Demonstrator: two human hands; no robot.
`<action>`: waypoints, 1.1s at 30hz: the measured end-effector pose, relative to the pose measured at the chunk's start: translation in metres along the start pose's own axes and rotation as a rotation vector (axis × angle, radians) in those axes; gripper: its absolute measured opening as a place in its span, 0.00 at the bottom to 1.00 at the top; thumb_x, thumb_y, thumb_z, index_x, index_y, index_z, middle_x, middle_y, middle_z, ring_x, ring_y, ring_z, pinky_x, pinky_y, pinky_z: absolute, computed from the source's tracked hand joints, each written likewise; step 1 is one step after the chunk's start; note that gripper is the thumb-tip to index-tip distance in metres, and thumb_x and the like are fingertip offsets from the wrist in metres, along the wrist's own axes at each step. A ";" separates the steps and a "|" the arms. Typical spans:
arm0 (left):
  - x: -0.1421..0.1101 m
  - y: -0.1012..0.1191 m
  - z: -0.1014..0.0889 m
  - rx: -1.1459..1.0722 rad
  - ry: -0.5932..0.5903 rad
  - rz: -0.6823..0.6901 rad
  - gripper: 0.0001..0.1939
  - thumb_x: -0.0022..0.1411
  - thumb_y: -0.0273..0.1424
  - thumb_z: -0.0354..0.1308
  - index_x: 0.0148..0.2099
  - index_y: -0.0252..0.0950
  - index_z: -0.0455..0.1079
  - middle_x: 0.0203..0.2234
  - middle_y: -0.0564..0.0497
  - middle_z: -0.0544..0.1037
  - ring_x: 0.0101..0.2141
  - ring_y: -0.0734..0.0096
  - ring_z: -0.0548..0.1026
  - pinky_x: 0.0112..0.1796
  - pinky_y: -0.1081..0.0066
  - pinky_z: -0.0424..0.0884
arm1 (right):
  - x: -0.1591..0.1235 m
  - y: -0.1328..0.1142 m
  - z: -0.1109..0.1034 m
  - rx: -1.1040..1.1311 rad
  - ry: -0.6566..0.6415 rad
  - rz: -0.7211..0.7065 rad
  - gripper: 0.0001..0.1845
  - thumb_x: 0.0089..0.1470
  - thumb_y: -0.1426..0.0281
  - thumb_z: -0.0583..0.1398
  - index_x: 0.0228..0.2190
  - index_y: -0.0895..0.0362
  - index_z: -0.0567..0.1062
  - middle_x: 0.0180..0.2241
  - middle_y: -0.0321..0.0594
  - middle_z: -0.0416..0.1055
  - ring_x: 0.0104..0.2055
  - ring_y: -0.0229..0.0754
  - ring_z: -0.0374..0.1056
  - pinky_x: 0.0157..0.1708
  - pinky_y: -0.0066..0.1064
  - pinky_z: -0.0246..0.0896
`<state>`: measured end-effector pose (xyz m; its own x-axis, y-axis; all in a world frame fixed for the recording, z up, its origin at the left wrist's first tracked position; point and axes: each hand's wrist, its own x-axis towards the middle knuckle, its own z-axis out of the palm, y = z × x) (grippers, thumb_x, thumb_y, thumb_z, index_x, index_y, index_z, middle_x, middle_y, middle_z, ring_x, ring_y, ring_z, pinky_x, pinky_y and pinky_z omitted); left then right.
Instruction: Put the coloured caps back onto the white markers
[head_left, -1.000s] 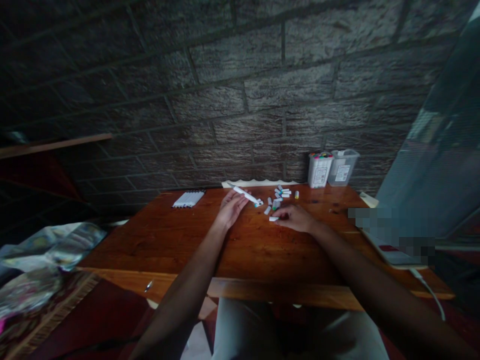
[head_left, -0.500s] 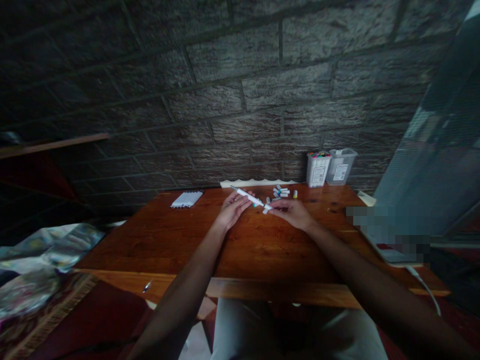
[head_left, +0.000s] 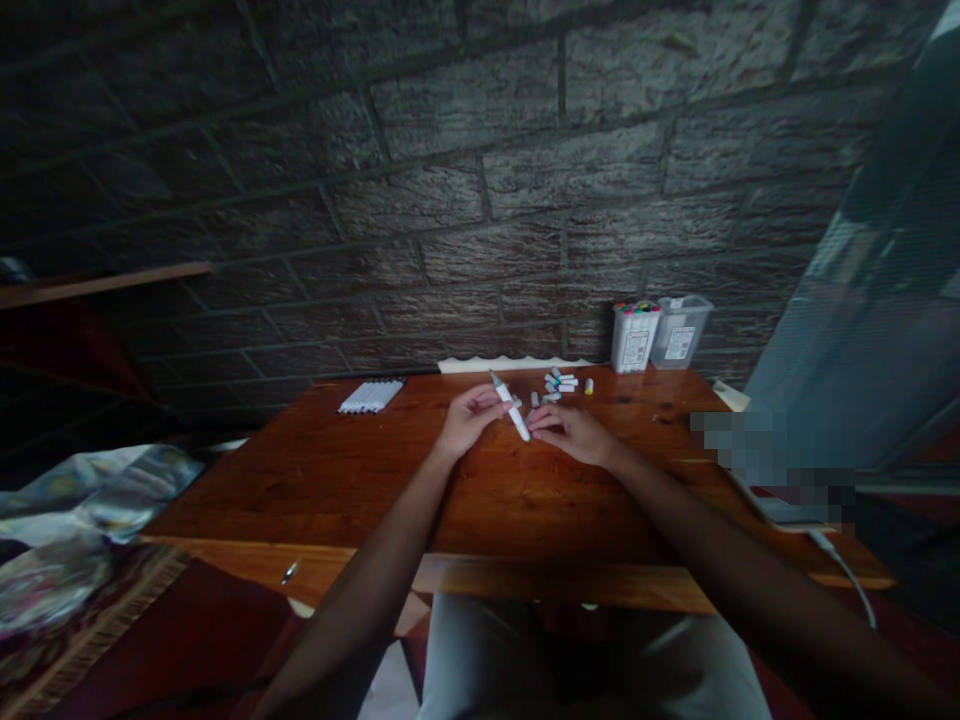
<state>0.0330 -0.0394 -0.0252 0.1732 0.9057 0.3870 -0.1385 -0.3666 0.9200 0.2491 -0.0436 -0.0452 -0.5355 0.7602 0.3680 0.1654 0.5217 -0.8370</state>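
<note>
My left hand (head_left: 472,415) pinches a white marker (head_left: 513,409) between thumb and fingers. The marker tilts, its narrow grey tip up and to the left, its lower end toward my right hand (head_left: 574,432). The bent fingers of my right hand are closed beside that lower end; what lies between them is too small to make out. Just beyond my hands, several short white caps (head_left: 560,384) lie loosely on the wooden table, some with coloured ends. A cap with a yellow end (head_left: 589,387) lies apart to their right.
A row of white markers (head_left: 372,396) lies at the table's back left. At the back right stand a clear box full of markers (head_left: 635,340) and a second clear plastic box (head_left: 680,335). A device with a white cable (head_left: 844,570) is at the right edge. Behind is a brick wall (head_left: 420,200).
The marker has swung steeper, its lower end coming down toward me. My right hand has shifted slightly left and down, and its fingers now bend beside the marker's lower end.
</note>
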 end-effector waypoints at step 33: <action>-0.007 -0.016 0.031 0.119 -0.185 -0.006 0.14 0.48 0.34 0.68 0.38 0.35 0.77 0.34 0.48 0.81 0.36 0.65 0.78 0.44 0.64 0.73 | 0.003 -0.021 -0.008 0.094 0.275 -0.088 0.28 0.49 0.60 0.64 0.51 0.53 0.68 0.39 0.40 0.76 0.30 0.37 0.68 0.33 0.31 0.65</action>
<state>0.0641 -0.0467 -0.0411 0.3509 0.8576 0.3760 -0.0229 -0.3935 0.9190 0.2510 -0.0494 -0.0232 -0.2979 0.7969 0.5256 0.0443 0.5615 -0.8263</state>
